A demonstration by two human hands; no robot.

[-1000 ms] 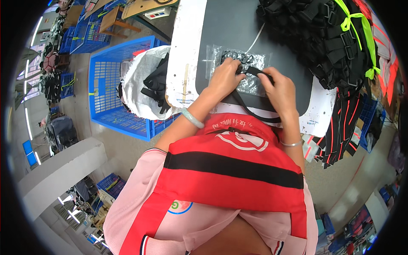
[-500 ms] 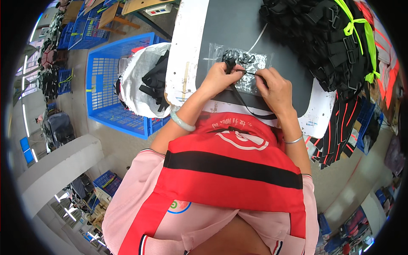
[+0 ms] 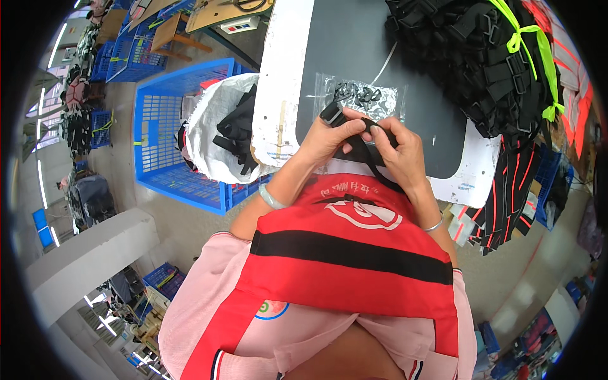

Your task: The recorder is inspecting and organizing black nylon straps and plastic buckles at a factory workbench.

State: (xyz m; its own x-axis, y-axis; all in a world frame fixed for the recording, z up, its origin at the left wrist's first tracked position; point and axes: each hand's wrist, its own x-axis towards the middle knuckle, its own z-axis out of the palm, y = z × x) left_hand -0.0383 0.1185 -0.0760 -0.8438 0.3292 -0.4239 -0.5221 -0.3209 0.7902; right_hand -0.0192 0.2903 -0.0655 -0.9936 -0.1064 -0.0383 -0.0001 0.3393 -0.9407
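Both of my hands meet over the near part of a dark mat [image 3: 345, 38], closed on one black webbing strap [image 3: 360, 151]. My left hand [image 3: 324, 140] grips it with a black plastic buckle [image 3: 331, 114] standing out above the thumb. Thumb against fingers, my right hand [image 3: 404, 153] pinches the strap just beside the left. A length of it hangs down between the hands toward my red apron [image 3: 342, 278]. Beyond my fingers lies a clear plastic bag [image 3: 394, 101] with several small black plastic parts [image 3: 358, 95] in it.
A large heap of black buckled straps [image 3: 468, 63], tied with a neon yellow band [image 3: 532, 44], covers the right of the white table [image 3: 275, 82]. At left, a blue crate [image 3: 152, 126] holds a white sack [image 3: 206, 126] of black pieces. Striped straps [image 3: 506, 190] hang at right.
My hands have come closer together and nearer my body with the strap. The buckle now shows clearly above my left thumb.
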